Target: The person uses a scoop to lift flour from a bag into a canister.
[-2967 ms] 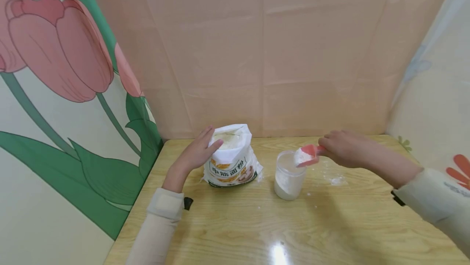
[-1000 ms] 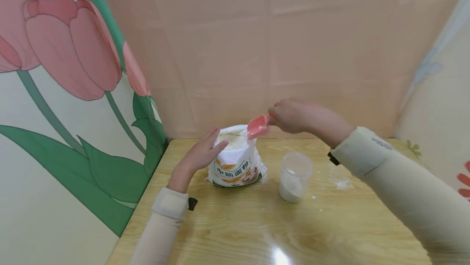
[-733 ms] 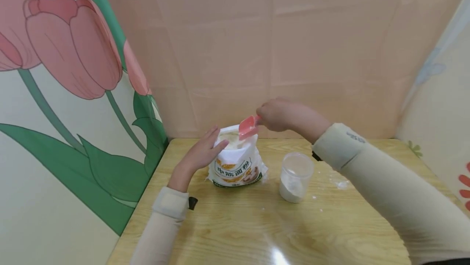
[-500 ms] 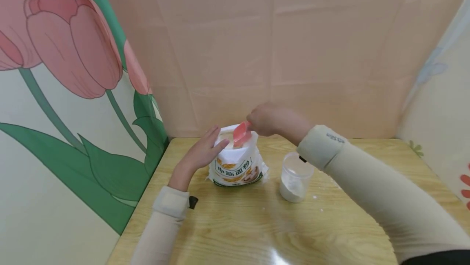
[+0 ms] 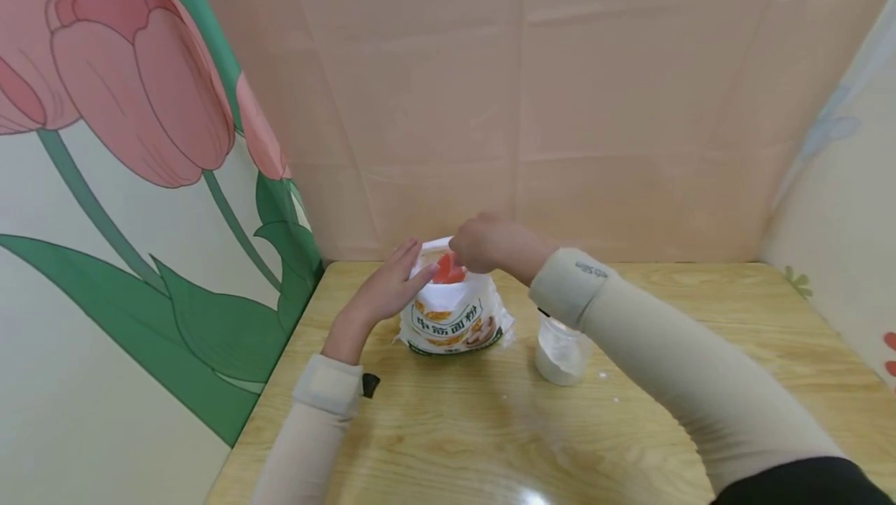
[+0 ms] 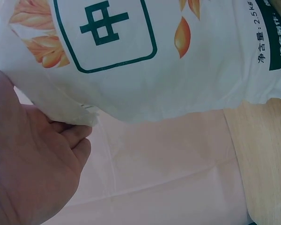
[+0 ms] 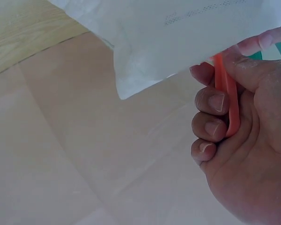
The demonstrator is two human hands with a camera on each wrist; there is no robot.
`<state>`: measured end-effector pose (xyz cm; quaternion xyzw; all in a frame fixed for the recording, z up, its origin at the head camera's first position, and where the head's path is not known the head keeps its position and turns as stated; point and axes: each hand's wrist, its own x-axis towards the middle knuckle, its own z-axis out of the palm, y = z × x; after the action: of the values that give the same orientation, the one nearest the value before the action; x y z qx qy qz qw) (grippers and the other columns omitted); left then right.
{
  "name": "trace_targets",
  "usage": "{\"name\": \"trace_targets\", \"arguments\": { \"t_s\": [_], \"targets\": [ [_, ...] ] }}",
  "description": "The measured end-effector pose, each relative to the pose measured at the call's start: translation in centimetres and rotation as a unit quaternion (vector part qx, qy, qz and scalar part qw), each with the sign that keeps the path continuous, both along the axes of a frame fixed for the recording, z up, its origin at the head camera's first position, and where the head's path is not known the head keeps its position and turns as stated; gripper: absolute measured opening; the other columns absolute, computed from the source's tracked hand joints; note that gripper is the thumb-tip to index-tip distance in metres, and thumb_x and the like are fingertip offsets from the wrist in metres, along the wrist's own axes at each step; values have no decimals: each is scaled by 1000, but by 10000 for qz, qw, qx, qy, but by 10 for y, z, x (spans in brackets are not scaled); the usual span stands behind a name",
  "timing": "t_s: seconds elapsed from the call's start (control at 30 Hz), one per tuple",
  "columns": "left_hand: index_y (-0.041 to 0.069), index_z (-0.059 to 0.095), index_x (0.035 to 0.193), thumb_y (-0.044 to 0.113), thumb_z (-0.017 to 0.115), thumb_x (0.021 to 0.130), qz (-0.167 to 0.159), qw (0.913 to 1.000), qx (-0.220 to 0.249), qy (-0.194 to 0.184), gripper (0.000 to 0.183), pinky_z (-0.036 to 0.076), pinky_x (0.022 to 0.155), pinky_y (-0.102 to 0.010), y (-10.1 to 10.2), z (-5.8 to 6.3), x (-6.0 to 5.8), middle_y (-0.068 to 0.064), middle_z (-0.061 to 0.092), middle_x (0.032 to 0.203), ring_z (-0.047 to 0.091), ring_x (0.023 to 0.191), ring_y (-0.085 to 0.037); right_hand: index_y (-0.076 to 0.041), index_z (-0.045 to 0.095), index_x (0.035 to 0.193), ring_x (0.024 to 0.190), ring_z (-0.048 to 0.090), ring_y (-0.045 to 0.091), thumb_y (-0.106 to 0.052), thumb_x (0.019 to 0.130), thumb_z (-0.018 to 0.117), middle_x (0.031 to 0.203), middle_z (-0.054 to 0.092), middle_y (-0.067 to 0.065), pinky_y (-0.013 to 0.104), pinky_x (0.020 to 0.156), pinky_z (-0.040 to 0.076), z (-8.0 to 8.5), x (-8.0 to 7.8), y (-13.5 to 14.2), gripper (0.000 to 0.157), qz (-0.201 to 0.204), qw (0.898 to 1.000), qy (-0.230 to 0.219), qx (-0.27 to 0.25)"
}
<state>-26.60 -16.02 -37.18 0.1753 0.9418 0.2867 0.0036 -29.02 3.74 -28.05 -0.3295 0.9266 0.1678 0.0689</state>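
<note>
An opened white flour bag stands on the table, its top edge folded outward. My left hand holds the bag's left rim, the thumb across the front of the mouth; in the left wrist view, curled fingers touch the bag's edge. My right hand grips the handle of a pink scoop, whose head is inside the bag's mouth. In the right wrist view, its fingers wrap round the scoop handle. How deep the scoop sits in the flour is hidden.
A clear plastic cup partly filled with flour stands right of the bag, its top hidden by my right sleeve. Flour specks dot the wooden table. Behind rises a pinkish covering; a tulip-printed wall flanks the left.
My right hand has carried the scoop left from the cup, where it held flour, to the bag, then lowered its head into the mouth. My left hand has stayed at the rim.
</note>
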Motion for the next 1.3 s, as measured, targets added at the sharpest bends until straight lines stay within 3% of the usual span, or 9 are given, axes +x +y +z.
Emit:
{"name": "trace_targets", "arguments": {
  "t_s": [0.2,0.33,0.5,0.67,0.8,0.97,1.3],
  "targets": [
    [11,19,163,70,34,100,-57,10000,39,-45,88,15,125,-49,0,-2,0,-3,11,171,9,157,-24,-13,71,110,99,62,22,-29,102,59,109,70,3,41,99,49,4,1,-5,21,34,10000,-16,66],
    [10,20,163,70,34,101,-63,10000,20,-41,88,15,125,-48,1,-3,0,-4,12,171,9,157,-22,-12,71,109,98,61,23,-30,101,61,106,70,4,44,105,45,15,3,-3,22,-213,9996,131,108],
    [9,20,162,70,32,101,-48,10000,-69,22,88,14,126,-45,1,-1,-1,-4,12,170,8,157,-20,-13,70,97,90,59,21,-27,99,63,98,68,1,39,97,48,21,4,0,15,-332,9992,150,146],
    [9,20,162,72,30,100,-124,9999,-61,99,90,14,126,-45,0,-1,-2,-7,13,170,8,157,-21,-16,68,100,88,59,20,-23,98,62,98,66,0,36,86,50,11,2,-9,10,-335,9987,-8,395],
    [9,20,162,74,30,99,-127,9999,17,77,91,15,126,-45,0,-3,-3,-6,12,170,8,157,-21,-14,68,106,94,61,23,-26,102,59,103,68,2,39,90,52,-2,-2,-17,16,-167,9989,-268,355],
    [7,20,162,76,27,98,-138,9999,-16,85,94,15,126,-44,1,-4,-5,-6,12,170,8,157,-20,-13,68,109,101,63,24,-28,103,58,109,70,4,41,95,52,-15,-15,-19,19,345,9983,-311,360],
    [6,22,161,72,29,100,-145,9997,-46,165,91,15,126,-44,-2,-3,-5,-8,14,170,10,157,-21,-10,68,114,104,66,27,-31,105,56,109,71,8,42,96,53,-27,-26,-16,26,778,9953,-569,-91]
  ]
}}
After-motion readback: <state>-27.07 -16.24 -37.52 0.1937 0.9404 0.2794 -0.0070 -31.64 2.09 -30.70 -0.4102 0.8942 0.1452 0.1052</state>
